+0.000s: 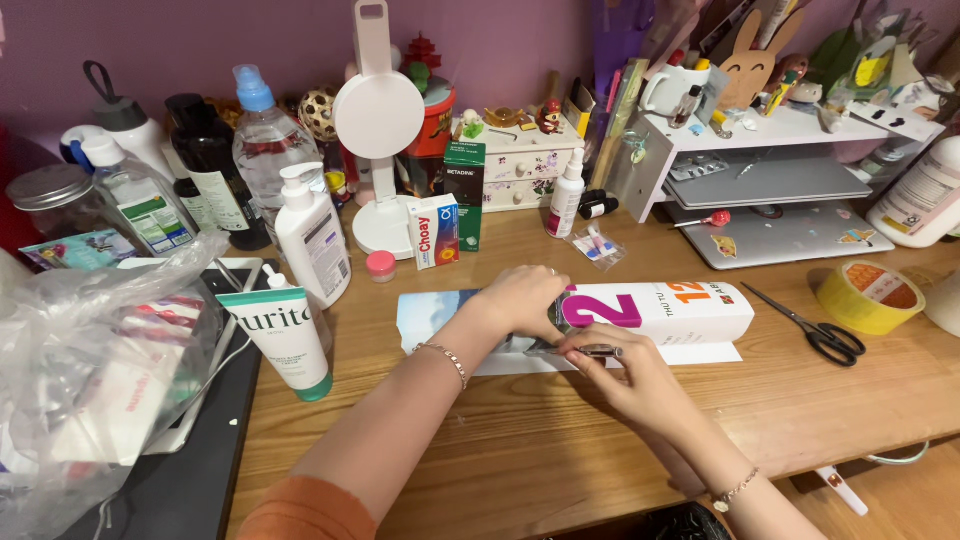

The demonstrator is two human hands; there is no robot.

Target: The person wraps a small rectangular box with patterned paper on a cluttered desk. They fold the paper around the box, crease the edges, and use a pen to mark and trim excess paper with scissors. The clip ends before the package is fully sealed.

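Wooden desk (560,440), one long white wrapped box (660,308) lying on its side near the middle, printed with pink and orange figures, with a white sheet of paper (700,353) showing under its near edge. Left hand (522,300) lies palm-down on top of the box, fingers curled over it, pressing it flat to the desk. Right hand (625,375) sits just in front of the box's near edge, fingers pinched shut around one small dark metal tool (590,351) whose tip lies against the box; what kind of tool it is cannot be told. The two hands are close together, almost touching. One bracelet on each wrist, two in all. One pair of black-handled scissors (815,325) lies to the right of the box, blades parted, untouched. One roll of yellow tape (868,297) lies flat further right. To the left stand one white tube with a green cap (283,338), cap down, and one white pump bottle (312,235). One clear water bottle with a blue cap (265,140) stands behind them. One white round desk lamp (378,120) stands behind the box. One crumpled clear plastic bag (90,370) fills the far left
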